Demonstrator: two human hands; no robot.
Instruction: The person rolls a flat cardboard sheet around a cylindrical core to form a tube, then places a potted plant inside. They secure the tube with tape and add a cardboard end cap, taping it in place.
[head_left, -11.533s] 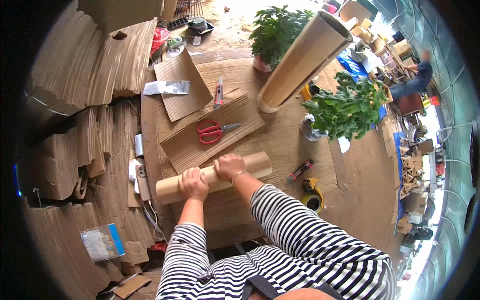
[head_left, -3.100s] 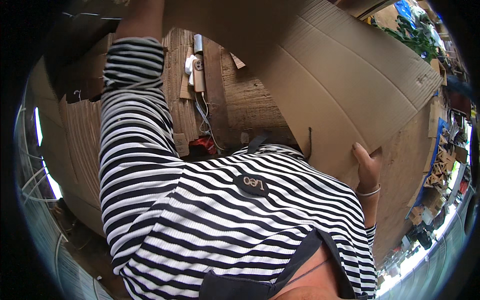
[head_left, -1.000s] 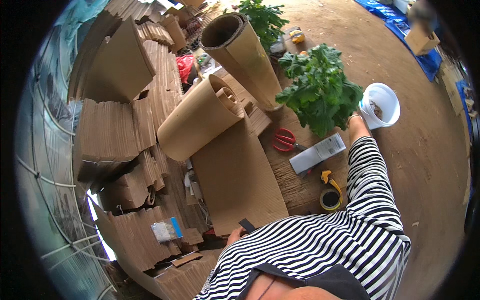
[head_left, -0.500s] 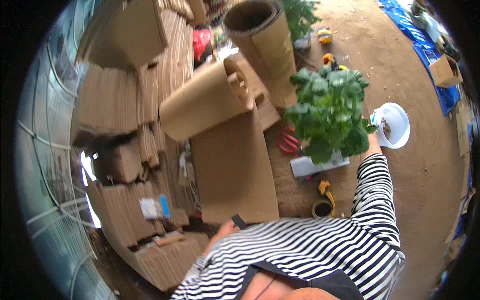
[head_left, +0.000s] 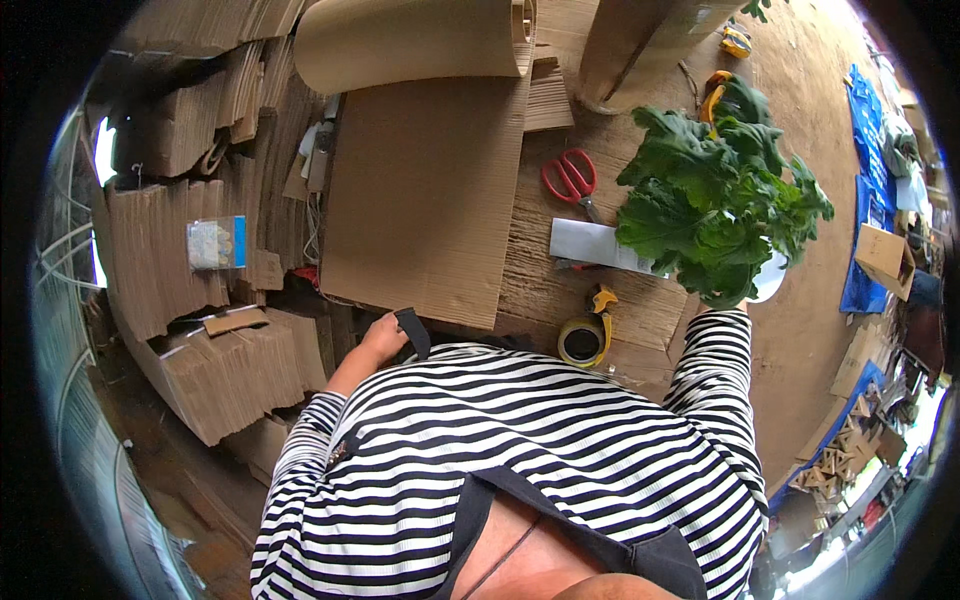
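My left hand (head_left: 376,342) rests with curled fingers at the near edge of a flat brown cardboard sheet (head_left: 425,190). A black strap (head_left: 411,332) lies against that hand; whether the fingers grip it I cannot tell. My right arm in a striped sleeve (head_left: 718,360) reaches to a leafy green plant (head_left: 715,205) in a white pot (head_left: 772,282). The leaves hide my right hand. Red scissors (head_left: 570,178), a white paper strip (head_left: 592,243) and a tape roll in a yellow dispenser (head_left: 584,338) lie on the wooden table between my arms.
A curled cardboard roll (head_left: 415,42) and a thick cardboard tube (head_left: 640,45) stand at the far side. Stacks of folded cardboard (head_left: 175,240) fill the left, with a small clear bag (head_left: 215,243) on top. A blue tarp (head_left: 868,180) and a box (head_left: 885,258) lie on the right.
The view has swung down and closer to the table. The plant now sits nearer to me, beside the scissors and over the white paper, with my right arm still stretched to its pot.
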